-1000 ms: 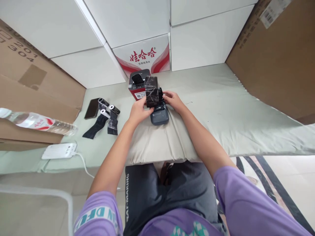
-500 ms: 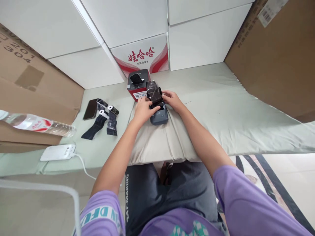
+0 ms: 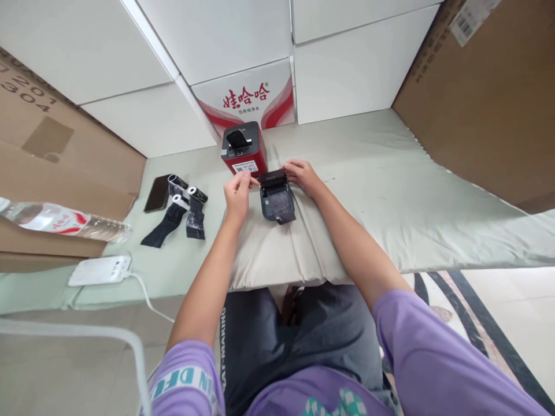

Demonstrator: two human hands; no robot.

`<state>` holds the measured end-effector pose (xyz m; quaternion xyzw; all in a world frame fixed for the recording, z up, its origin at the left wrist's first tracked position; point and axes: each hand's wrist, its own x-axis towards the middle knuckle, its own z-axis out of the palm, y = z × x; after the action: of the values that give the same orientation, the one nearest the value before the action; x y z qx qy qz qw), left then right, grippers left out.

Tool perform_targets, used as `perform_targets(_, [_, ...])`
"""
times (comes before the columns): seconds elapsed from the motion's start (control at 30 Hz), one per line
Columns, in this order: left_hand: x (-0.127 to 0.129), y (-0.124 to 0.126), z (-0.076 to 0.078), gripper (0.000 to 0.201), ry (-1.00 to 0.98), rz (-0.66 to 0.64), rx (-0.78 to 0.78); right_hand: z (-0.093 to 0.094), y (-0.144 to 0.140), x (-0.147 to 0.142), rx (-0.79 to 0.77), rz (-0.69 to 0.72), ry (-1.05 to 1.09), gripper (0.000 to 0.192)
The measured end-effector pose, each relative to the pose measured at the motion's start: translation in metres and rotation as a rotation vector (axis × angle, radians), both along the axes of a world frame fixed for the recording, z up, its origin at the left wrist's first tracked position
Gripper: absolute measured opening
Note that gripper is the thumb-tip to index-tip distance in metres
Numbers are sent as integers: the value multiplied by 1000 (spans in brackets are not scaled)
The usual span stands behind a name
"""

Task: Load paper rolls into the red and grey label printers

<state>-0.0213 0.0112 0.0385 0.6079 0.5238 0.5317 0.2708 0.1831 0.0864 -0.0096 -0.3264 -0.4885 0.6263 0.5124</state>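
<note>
A small dark grey printer (image 3: 277,202) lies on a beige cushion (image 3: 277,254) in front of me. A dark, shiny strip of roll material (image 3: 282,207) hangs out of its slot and lies flat over its body. My left hand (image 3: 237,192) pinches at the printer's upper left corner. On the other side, my right hand (image 3: 303,173) holds the upper right corner with its fingertips. Just behind stands a red and black printer (image 3: 243,149) with its lid up.
Left of the cushion lie several small dark rolls (image 3: 187,203) and a phone (image 3: 158,192). Further left are a water bottle (image 3: 65,220) and a white power strip (image 3: 99,270). White boxes (image 3: 347,69) and brown cartons (image 3: 485,98) ring the pale green mat (image 3: 411,190).
The dark strip that stood upright above the small printer now lies flat over it, and the printer's lid is down. My left hand has slid to the printer's upper left corner.
</note>
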Motion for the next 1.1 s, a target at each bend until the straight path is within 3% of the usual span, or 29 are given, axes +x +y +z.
perform_targets(0.1, [-3,11,-10,25,30,52,-27,-1,-1,0,39,-15,-71,33])
perform_targets(0.27, [-8,17,-26,45,-52,-134,-325,-3,0,2,109,26,-115,39])
perform_targets(0.33, [-8,14,-29,52,-119,-194,-377,-3,-1,2,137,51,-132,41])
perform_targets(0.67, [-12,14,-30,62,-198,-319,-406,9,-6,1,265,277,-351,36])
perform_targets(0.93, [-9,14,-33,59,-226,-328,-351,14,-9,3,311,314,-363,38])
perform_targets(1.1, [-6,11,-39,58,-239,-301,-311,15,-15,2,291,236,-376,38])
